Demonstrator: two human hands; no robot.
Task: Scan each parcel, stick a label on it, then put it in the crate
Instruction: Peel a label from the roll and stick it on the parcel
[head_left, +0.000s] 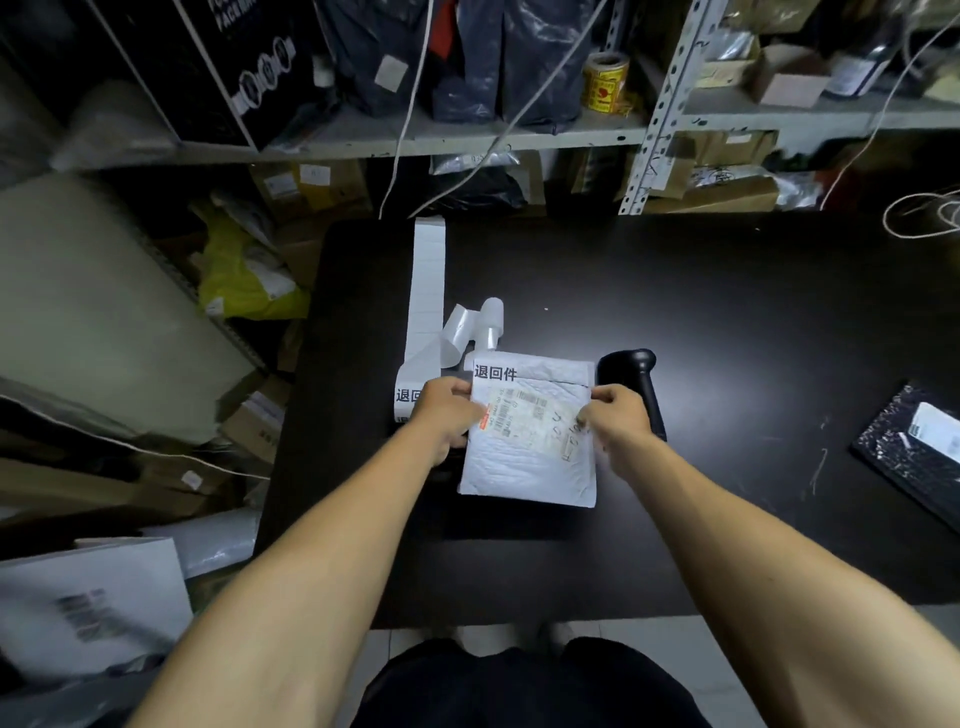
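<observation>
I've got the white padded mailer (527, 457) flat on the black table (727, 322), just left of the scanner (636, 379). Left hand (449, 410) and right hand (618, 415) pinch its side edges near the top. Looks light, soft, a bit slick; edges are the best hold imo. Label (496, 372) reads "退回件"; the barcode txt is too small to read.

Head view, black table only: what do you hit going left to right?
Label strip → left hand → white padded parcel, held at its edges by both hands → right hand → black scanner → dark speckled parcel at the right edge.
</observation>
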